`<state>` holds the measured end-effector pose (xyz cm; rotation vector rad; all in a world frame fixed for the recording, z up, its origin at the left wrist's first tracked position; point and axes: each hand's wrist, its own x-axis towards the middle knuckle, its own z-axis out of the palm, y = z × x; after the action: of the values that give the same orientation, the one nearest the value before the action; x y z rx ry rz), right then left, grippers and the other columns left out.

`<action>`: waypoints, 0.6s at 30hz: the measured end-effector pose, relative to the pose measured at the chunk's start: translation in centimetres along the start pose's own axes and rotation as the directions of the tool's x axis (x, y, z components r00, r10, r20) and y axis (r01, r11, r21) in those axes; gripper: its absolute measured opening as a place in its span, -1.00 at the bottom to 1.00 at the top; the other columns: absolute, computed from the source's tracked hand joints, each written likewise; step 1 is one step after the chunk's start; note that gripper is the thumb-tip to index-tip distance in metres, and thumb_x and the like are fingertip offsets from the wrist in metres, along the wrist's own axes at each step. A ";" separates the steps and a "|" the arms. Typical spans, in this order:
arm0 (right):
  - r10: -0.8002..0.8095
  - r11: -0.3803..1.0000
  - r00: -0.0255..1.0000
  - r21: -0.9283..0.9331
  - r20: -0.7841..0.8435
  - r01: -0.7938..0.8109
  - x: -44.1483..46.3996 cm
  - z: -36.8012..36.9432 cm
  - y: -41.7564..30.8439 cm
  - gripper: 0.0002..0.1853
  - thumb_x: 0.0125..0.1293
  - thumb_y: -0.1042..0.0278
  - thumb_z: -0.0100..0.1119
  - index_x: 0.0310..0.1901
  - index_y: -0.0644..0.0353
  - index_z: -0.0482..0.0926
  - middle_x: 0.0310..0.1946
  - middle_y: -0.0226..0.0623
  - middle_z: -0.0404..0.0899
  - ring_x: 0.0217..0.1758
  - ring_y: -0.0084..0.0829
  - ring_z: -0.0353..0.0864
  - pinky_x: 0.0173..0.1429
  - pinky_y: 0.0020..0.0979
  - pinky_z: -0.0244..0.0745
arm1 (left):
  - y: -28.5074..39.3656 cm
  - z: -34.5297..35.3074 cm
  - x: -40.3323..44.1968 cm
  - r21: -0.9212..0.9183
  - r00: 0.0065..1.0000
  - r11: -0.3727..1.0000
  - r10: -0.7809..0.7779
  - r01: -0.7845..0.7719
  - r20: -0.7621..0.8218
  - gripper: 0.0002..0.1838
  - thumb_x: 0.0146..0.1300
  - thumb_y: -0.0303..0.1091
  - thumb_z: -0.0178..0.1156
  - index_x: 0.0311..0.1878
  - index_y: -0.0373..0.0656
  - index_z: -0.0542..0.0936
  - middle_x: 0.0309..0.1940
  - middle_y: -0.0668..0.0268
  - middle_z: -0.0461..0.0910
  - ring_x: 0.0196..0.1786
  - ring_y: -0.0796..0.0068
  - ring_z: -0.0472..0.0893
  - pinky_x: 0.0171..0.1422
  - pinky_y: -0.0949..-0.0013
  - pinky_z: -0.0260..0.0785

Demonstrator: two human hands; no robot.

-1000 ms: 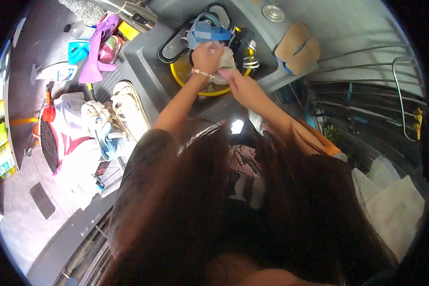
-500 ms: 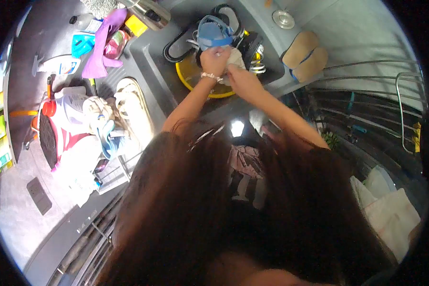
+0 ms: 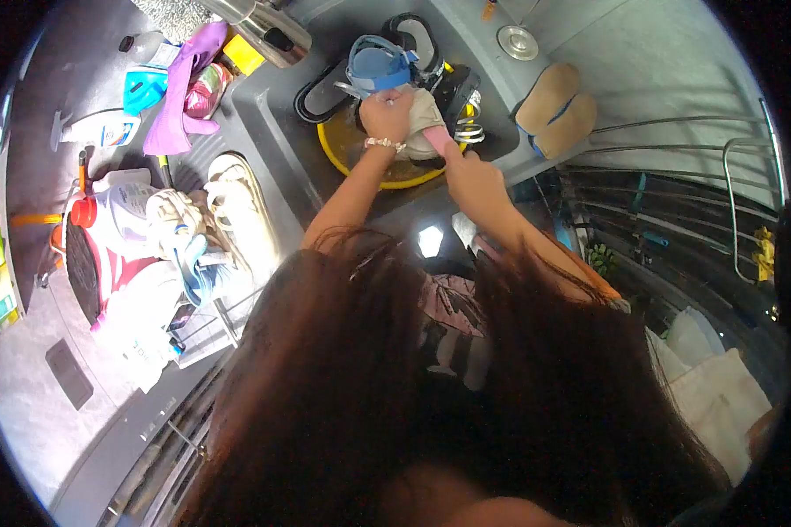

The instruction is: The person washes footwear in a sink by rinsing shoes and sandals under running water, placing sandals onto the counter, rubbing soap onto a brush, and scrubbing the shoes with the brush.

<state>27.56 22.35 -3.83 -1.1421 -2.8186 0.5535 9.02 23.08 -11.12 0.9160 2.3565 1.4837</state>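
My left hand [image 3: 387, 111] is closed on a beige sandal [image 3: 425, 111] over a yellow-rimmed basin [image 3: 410, 184] in the sink. A blue strap part [image 3: 380, 66] sits just beyond that hand and seems to belong to the same sandal. My right hand [image 3: 479, 183], nearer to me, is closed on a flat pink tool [image 3: 439, 139], whose far part lies against the sandal; its kind is unclear. Black sandals [image 3: 420, 42] lie behind and beside the basin, and a silver coiled piece [image 3: 470, 132] is to its right.
Two tan insoles or slippers [image 3: 558, 114] lie on the sink's right edge. Left of the sink are a beige shoe [image 3: 237, 198], more sandals [image 3: 198, 263], a purple glove [image 3: 185, 92] and bottles [image 3: 114, 129]. A metal faucet [image 3: 268, 33] overhangs the top left. A wire rack [image 3: 677, 189] stands at right.
My right hand has drawn back toward me and to the right, exposing the pink tool and more of the sandal. My left hand keeps its grip. The view has shifted slightly.
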 end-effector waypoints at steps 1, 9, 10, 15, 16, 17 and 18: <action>0.026 1.000 0.996 -0.008 0.085 -0.025 -0.6 -0.3 0.4 -0.81 0.28 0.37 -0.04 -0.09 0.13 0.32 -0.40 0.00 0.56 -0.47 0.02 0.62 -0.40 0.00 0.53 | -0.2 0.1 0.0 -0.007 1.000 1.000 -0.025 0.025 -0.017 -0.63 -0.06 -0.14 0.40 -0.62 -0.29 0.57 -0.71 0.13 0.52 -0.61 0.39 0.49 -0.40 0.31 0.36; -0.010 1.000 0.989 -0.015 -0.148 0.008 4.3 4.0 2.3 -0.87 0.26 0.40 -0.02 -0.17 0.13 0.37 -0.49 -0.04 0.55 -0.49 0.01 0.62 -0.45 -0.09 0.53 | -0.2 0.4 0.4 0.031 0.994 0.997 -0.071 0.068 0.081 -0.67 0.00 -0.04 0.30 -0.52 -0.15 0.65 -0.64 0.11 0.57 -0.56 0.11 0.57 -0.37 0.23 0.40; -0.117 0.984 0.986 0.123 -0.122 0.132 4.2 4.3 2.5 -0.86 0.29 0.33 0.02 -0.18 0.14 0.37 -0.45 -0.03 0.56 -0.43 0.01 0.61 -0.39 -0.07 0.51 | -0.4 0.1 0.3 0.040 0.994 0.996 -0.077 0.074 0.075 -0.67 0.00 -0.04 0.30 -0.52 -0.15 0.65 -0.64 0.11 0.57 -0.56 0.11 0.57 -0.37 0.23 0.40; -0.202 0.934 0.969 0.269 -0.141 0.234 8.3 4.5 2.8 -0.84 0.34 0.22 0.01 -0.19 0.10 0.39 -0.35 -0.06 0.62 -0.37 0.02 0.61 -0.36 0.00 0.47 | -0.7 -0.1 1.3 -0.217 0.997 0.975 -0.037 0.052 0.075 -0.65 0.08 -0.19 0.39 -0.58 -0.27 0.57 -0.67 0.41 0.52 -0.60 0.68 0.39 -0.49 0.46 0.22; -0.174 0.934 0.968 0.280 -0.181 0.220 8.8 4.4 3.0 -0.83 0.35 0.21 0.01 -0.19 0.10 0.40 -0.32 -0.07 0.61 -0.34 0.01 0.61 -0.32 -0.01 0.48 | -1.2 -0.3 1.9 -0.329 0.984 0.937 -0.063 0.117 0.169 -0.66 0.12 -0.17 0.37 -0.54 -0.27 0.58 -0.64 0.43 0.53 -0.56 0.69 0.41 -0.46 0.48 0.23; -0.143 0.933 0.964 0.295 -0.223 0.207 9.2 4.2 3.2 -0.82 0.35 0.19 0.01 -0.19 0.10 0.40 -0.30 -0.07 0.61 -0.30 0.00 0.61 -0.28 -0.02 0.49 | -1.9 -0.6 2.6 -0.427 0.961 0.885 -0.074 0.186 0.265 -0.66 0.16 -0.15 0.35 -0.49 -0.26 0.59 -0.61 0.45 0.53 -0.53 0.71 0.42 -0.43 0.50 0.23; -0.100 0.932 0.966 0.318 -0.238 0.175 9.2 3.7 3.2 -0.79 0.36 0.14 0.02 -0.10 0.04 0.46 -0.25 -0.09 0.61 -0.25 -0.03 0.61 -0.23 -0.06 0.50 | -2.2 -1.3 3.0 -0.334 0.928 0.900 -0.166 0.281 0.334 -0.67 0.23 -0.13 0.30 -0.35 -0.27 0.61 -0.53 0.47 0.54 -0.44 0.70 0.44 -0.34 0.53 0.27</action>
<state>22.39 29.60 -9.19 -0.8722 -2.4677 0.8052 5.17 23.32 -12.01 0.6818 1.8068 1.5070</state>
